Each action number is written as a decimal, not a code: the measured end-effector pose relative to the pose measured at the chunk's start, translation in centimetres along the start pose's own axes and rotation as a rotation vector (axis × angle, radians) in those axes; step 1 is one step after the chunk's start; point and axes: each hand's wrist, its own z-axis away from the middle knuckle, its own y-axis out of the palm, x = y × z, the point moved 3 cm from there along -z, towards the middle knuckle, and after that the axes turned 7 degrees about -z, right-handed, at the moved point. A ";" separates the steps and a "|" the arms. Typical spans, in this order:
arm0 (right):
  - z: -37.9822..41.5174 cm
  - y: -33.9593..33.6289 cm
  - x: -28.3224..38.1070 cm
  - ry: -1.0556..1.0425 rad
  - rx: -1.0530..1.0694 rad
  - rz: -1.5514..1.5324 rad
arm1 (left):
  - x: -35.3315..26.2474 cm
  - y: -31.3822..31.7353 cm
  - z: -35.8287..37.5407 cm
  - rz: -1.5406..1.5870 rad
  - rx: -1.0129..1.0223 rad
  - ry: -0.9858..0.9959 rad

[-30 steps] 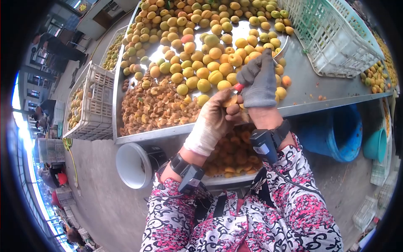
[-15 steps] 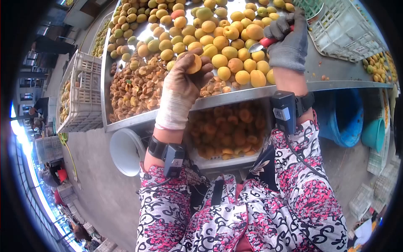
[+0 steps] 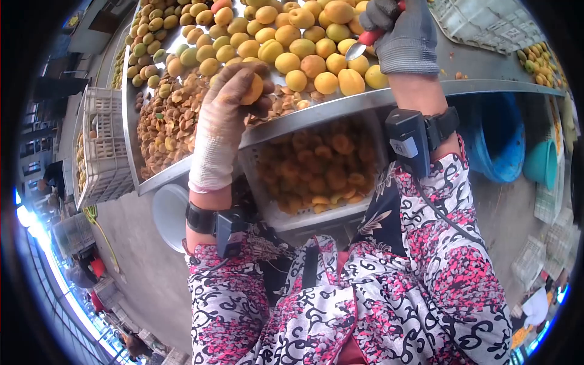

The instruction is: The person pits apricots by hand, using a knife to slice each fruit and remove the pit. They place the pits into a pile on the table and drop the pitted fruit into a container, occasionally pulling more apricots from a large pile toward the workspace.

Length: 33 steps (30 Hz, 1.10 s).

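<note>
My left hand (image 3: 234,94), in a stained white glove, is closed around an apricot (image 3: 252,90) above the near table edge. Beneath and beside it lies a heap of brown apricot pits (image 3: 173,118). My right hand (image 3: 406,39), in a grey glove, grips a red-handled spoon (image 3: 368,38) whose small metal tip (image 3: 355,50) points left over the fruit. Whole yellow apricots (image 3: 313,65) cover the metal table (image 3: 359,100) between and beyond my hands.
Below the table edge a white crate (image 3: 283,222) holds orange apricot pieces. A white bucket (image 3: 170,213) stands left of it. To the right are a blue barrel (image 3: 499,143) and a teal bucket (image 3: 541,164). White crates (image 3: 106,146) (image 3: 483,24) flank the table.
The view has shifted, so the table and fruit appear higher and farther left. Both hands keep their hold, the left on the apricot and the right on the spoon.
</note>
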 end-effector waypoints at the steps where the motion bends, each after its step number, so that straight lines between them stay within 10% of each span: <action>1: -0.2 -0.3 -0.5 0.041 0.033 -0.198 | 0.0 -0.1 -0.1 -0.004 -0.004 0.000; 4: -0.4 -1.1 -1.1 0.156 0.127 -0.794 | -0.3 -0.2 0.0 -0.024 0.012 0.042; 14: -0.4 -2.9 -0.2 0.195 0.002 -0.637 | 7.0 6.8 5.2 -0.894 0.991 -0.233; 19: 0.5 -3.7 1.1 0.218 -0.064 -0.570 | 14.7 10.0 4.8 -1.267 0.998 0.157; 33: 2.2 -4.1 3.7 0.336 -0.191 -0.395 | 17.1 5.4 -1.6 -1.201 0.404 0.084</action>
